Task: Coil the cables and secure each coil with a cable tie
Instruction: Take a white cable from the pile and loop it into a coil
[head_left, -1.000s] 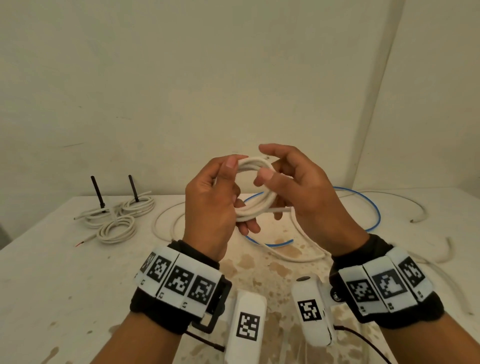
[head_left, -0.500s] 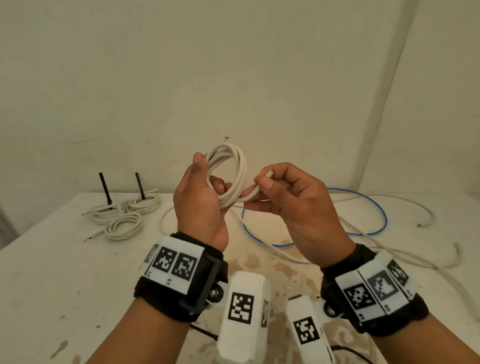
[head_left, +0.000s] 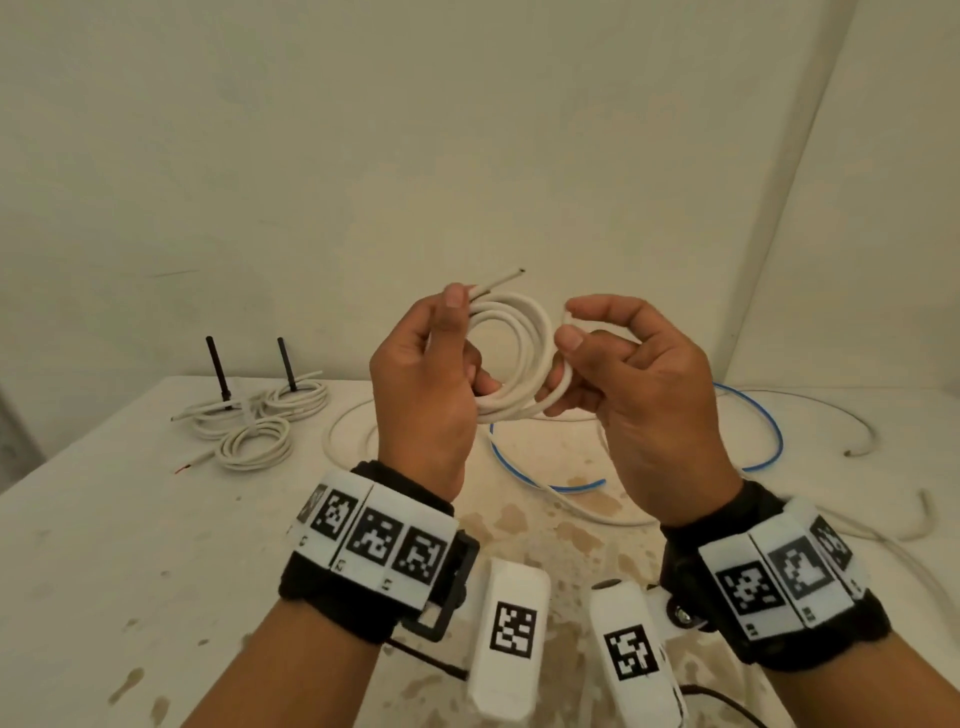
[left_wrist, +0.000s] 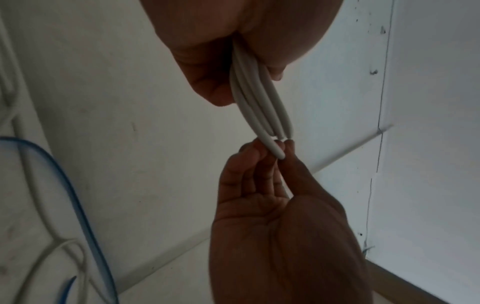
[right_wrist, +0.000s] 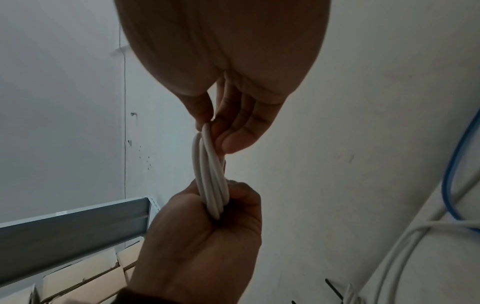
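Note:
I hold a small coil of white cable up in the air between both hands, above the table. My left hand grips the coil's left side, thumb on top, with one bare cable end sticking out past the thumb. My right hand pinches the last loop on the coil's right side between thumb and forefinger. The left wrist view shows the coil's strands edge-on, with the right hand's fingertips on their end. In the right wrist view the coil runs from my right fingers into the left fist.
Three tied white coils lie at the table's back left, two with black cable ties standing up. A loose blue cable and loose white cables sprawl over the stained white table beneath and right of my hands.
The coil has turned to face me flat, and its free end now sticks up past the left thumb. My right hand has brought the last stretch of cable round onto the coil.

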